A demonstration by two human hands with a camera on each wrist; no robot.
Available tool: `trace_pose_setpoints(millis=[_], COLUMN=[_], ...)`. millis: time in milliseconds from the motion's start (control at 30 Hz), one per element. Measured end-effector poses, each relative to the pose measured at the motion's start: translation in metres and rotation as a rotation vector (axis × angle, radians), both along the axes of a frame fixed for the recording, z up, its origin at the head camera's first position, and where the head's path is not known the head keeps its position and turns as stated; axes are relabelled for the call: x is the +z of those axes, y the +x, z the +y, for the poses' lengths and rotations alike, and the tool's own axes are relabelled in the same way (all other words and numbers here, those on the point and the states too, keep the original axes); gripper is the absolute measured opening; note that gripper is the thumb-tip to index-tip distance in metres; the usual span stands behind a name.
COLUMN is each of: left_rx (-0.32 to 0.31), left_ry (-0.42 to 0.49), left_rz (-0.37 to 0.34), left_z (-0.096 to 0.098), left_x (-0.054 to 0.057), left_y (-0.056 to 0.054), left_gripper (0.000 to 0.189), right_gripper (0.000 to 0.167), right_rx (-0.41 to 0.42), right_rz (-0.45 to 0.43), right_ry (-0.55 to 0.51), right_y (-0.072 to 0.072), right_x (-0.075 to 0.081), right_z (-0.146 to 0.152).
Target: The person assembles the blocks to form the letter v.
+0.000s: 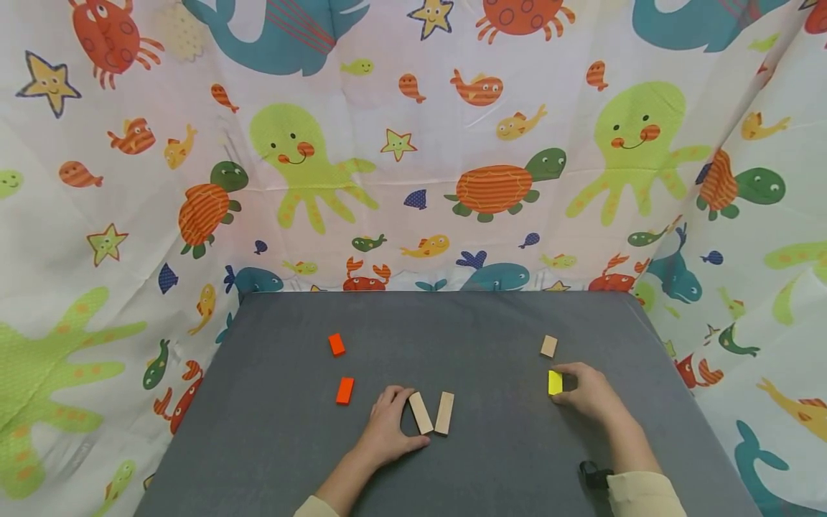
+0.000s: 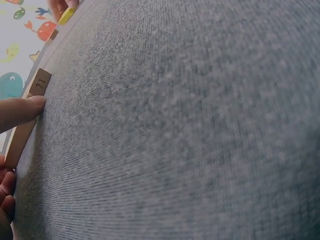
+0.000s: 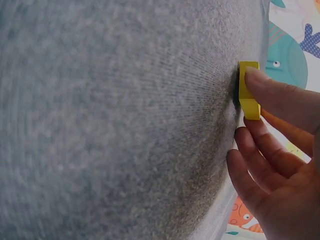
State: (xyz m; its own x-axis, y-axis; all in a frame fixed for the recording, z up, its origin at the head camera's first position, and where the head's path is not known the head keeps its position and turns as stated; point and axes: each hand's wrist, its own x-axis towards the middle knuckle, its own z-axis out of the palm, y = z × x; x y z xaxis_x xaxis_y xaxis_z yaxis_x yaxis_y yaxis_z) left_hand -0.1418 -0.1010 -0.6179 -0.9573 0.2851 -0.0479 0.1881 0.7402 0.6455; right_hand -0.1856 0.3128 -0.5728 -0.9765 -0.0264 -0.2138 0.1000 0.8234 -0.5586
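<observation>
The left hand (image 1: 386, 429) grips a wooden block (image 1: 421, 413) end to end; the right hand (image 1: 589, 393) pinches a yellow block (image 1: 555, 383).

Head view downward; wrist views close; yellow block (image 1: 555, 383) seemingly shared.

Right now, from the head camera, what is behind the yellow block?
Behind the yellow block, held by the right hand, a small wooden block lies on the gray cloth, with the patterned curtain farther back. Cloth covered by the yellow block cannot be seen.
</observation>
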Motion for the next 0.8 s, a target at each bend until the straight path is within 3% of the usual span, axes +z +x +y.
trace_pose_setpoints(millis=[800], left_rx=[-0.004], left_ry=[0.009], left_rz=[-0.030], left_z=[-0.002], left_x=[-0.001], left_y=[-0.001], left_gripper=[0.092], right_gripper=[0.069], right_rx=[-0.054], right_rz=[0.116], right_ry=[-0.063], right_y=[0.001], right_x=[-0.003], right_z=[-0.014])
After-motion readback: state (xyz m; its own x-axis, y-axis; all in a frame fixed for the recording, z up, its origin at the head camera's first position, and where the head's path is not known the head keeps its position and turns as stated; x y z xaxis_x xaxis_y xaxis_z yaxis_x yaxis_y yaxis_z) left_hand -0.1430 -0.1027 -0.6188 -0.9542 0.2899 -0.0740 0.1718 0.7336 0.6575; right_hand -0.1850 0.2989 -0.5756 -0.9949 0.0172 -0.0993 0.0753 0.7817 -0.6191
